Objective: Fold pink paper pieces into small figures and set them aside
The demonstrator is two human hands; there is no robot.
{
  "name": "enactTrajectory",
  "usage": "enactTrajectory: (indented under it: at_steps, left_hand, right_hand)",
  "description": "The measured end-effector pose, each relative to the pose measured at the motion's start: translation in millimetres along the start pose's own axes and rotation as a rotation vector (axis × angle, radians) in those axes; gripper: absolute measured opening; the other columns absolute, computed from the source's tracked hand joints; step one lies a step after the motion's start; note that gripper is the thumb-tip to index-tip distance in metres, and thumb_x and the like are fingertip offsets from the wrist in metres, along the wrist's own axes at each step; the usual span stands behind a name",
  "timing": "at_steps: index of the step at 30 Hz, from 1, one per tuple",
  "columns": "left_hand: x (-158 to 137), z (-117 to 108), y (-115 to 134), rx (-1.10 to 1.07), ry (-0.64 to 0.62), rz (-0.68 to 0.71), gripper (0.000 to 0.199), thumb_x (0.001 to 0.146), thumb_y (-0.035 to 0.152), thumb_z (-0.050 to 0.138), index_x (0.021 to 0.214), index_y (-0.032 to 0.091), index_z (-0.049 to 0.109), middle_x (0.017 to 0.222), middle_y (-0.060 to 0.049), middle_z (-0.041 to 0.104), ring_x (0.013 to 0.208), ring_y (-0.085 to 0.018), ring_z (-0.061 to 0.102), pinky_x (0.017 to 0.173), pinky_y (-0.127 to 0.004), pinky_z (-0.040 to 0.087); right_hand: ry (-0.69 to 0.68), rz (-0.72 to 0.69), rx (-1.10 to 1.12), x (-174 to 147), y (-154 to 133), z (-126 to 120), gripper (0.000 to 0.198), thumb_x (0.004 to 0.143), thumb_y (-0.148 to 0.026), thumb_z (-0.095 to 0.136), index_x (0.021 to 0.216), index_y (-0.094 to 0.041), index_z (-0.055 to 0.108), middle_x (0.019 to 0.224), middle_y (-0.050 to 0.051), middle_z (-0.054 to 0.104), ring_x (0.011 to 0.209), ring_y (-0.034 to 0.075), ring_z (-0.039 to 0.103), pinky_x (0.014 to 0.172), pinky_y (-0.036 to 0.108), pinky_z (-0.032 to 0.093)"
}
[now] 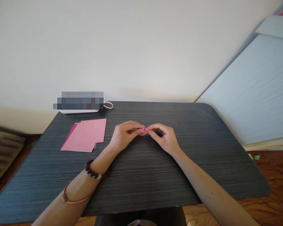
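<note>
Over the middle of the dark table, a small piece of folded pink paper (144,131) is held between my two hands. My left hand (126,134) pinches its left side between thumb and fingers. On the other side, my right hand (164,135) grips the right edge with thumb and fingertips. Most of the paper is covered by fingers, so its exact shape cannot be made out. To the left of my left hand lies a stack of pink paper sheets (86,135), with a darker magenta edge showing beneath.
The dark wood-grain table (202,163) stands against a white wall. At its back left sits a white-based device (79,110), its upper part blurred out, with a white cable loop (108,105) beside it. A pale panel (257,84) rises on the right.
</note>
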State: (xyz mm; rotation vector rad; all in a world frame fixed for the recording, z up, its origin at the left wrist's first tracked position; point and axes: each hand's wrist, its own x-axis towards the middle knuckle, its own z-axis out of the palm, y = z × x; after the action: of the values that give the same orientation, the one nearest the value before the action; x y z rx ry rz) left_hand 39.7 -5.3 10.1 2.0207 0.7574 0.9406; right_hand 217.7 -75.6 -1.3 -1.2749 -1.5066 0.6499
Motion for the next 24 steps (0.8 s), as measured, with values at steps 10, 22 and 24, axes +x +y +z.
enactTrajectory:
  at_steps: [10,22,24]
  left_hand:
    - [-1.7,1.2,4.1,0.015,0.008,0.044,0.016,0.079,0.033,0.064,0.085,0.020,0.071,0.089,-0.004,0.068,0.082,-0.015,0.063,0.068,-0.024,0.053]
    - [0.1,0.0,-3.9,0.002,-0.046,0.010,0.014,0.080,0.030,0.063,0.085,0.020,0.072,0.085,-0.003,0.071,0.083,-0.016,0.064,0.079,-0.027,0.051]
    - [0.4,1.1,-5.4,-0.032,-0.041,-0.017,0.015,0.080,0.030,0.063,0.084,0.020,0.072,0.087,-0.004,0.070,0.083,-0.016,0.064,0.077,-0.027,0.052]
  right_hand:
    - [0.011,-0.110,-0.048,2.2,-5.0,-0.8,0.012,0.082,-0.023,0.059,0.089,-0.027,0.069,0.091,0.001,0.069,0.086,0.016,0.064,0.082,0.034,0.051]
    - [0.006,-0.177,-0.140,2.6,-0.9,0.2,0.009,0.083,-0.026,0.059,0.087,-0.027,0.067,0.088,0.001,0.069,0.082,0.015,0.063,0.078,0.031,0.051]
    - [0.023,-0.174,-0.167,2.7,-1.2,0.6,0.010,0.085,-0.025,0.057,0.087,-0.026,0.067,0.088,0.001,0.068,0.083,0.015,0.063,0.079,0.031,0.050]
